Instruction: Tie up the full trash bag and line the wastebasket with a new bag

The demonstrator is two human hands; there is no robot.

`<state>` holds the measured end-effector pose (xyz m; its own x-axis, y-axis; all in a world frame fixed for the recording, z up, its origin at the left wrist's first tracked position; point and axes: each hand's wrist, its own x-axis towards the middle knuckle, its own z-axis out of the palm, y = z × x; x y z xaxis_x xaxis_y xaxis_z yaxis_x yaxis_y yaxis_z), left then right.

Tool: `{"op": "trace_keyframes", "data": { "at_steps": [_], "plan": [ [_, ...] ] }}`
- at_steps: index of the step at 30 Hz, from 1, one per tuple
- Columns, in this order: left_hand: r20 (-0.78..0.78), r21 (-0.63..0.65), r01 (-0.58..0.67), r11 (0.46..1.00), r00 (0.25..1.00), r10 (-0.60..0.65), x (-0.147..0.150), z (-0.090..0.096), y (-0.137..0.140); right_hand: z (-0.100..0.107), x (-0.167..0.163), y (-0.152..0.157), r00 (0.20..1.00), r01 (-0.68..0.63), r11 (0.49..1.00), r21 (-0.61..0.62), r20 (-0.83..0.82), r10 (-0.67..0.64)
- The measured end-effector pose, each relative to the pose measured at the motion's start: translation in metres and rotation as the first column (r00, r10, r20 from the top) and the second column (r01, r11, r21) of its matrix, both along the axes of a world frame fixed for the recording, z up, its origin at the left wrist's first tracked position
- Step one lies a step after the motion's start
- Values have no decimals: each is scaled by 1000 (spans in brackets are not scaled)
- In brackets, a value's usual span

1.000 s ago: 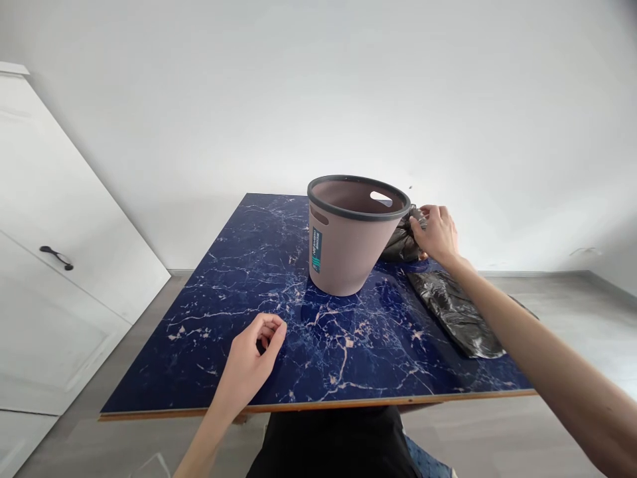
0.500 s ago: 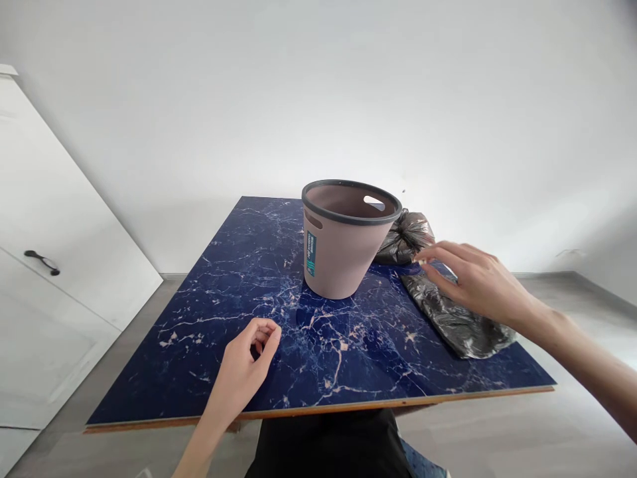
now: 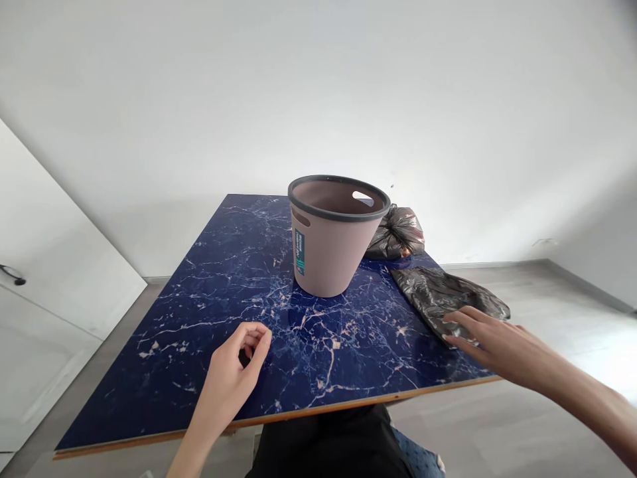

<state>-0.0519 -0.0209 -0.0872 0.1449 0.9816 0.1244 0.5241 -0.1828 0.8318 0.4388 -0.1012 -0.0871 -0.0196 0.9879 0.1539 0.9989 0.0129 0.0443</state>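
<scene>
Right hand (image 3: 490,338), fingers spread, lands flat on the crumpled black plastic bag (image 3: 445,299) at the blue marbled counter (image 3: 223,292) edge, pinning it; left hand (image 3: 233,372) rests loosely curled, empty, steadying nothing.

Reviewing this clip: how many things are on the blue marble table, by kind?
Round taupe plastic bins with dark grey rim: 1
Bunched-up, tied black plastic bags behind the bin: 1
Flat black plastic bags under the right hand's fingertips: 1
Total: 3
</scene>
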Motion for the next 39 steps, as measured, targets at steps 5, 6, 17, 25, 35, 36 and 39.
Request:
{"op": "trace_keyframes", "data": {
  "at_steps": [5,6,17,25,35,36,39],
  "plan": [
    [-11,6,-7,1000,1000,7,0,0,-1,-38,-18,-8,995,66,978,200,-89,-48],
    [-13,9,-7,1000,1000,7,1,0,-2,-47,-23,-7,991,88,965,246,-124,-59],
    [-47,-13,8,1000,999,-9,0,3,0,-93,-57,7,915,292,927,234,-352,-199],
    [-39,-12,-25,1000,999,25,0,-6,0,-87,-59,7,926,289,920,263,-320,-200],
    [-71,-27,-4,1000,997,2,2,0,0,-77,-94,-7,894,241,926,291,-438,-95],
    [-74,-28,-2,1000,997,-1,2,2,0,-71,-100,-9,871,234,932,275,-485,-76],
    [-81,-27,-5,1000,997,3,2,3,-1,-50,-109,-17,789,283,919,275,-611,-60]
  ]
}}
